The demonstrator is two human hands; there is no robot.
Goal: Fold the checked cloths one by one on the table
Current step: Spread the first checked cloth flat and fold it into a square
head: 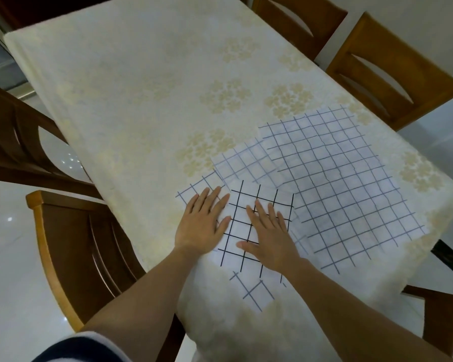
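Note:
A small folded white cloth with black checks [266,199] lies near the table's front edge. My left hand [204,223] rests flat at its left side, fingers spread. My right hand [270,239] lies flat on top of it, fingers apart. Under it another checked cloth [256,291] sticks out toward me and to the left. A large unfolded checked cloth [338,178] spreads to the right, and a further one [243,163] peeks out behind the folded piece.
The table [131,100] carries a cream tablecloth with pale floral patches. Wooden chairs stand around it: at the left [71,246], the far left [16,142], the far right [392,71] and the near right [450,317]. The floor is glossy white.

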